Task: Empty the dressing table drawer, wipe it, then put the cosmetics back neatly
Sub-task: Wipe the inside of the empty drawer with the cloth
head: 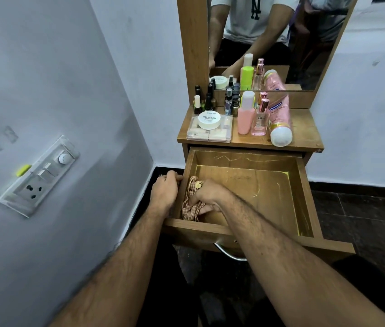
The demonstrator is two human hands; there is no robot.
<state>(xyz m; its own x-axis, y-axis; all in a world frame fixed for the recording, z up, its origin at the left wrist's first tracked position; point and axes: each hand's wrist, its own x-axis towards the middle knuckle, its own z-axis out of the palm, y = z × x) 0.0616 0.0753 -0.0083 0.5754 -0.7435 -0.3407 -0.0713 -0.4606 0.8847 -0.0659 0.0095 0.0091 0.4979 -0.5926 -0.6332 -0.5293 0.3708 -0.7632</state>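
Checked cloth (192,199) gripped by right hand (206,193) inside the drawer (304,185) — left hand (165,192) clasps its side wall

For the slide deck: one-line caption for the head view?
Right hand wipes the emptied drawer with a checked cloth; left hand grips its side.

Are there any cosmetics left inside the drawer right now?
No, the drawer holds only the cloth gripped by the right hand; the cosmetics stand on top.
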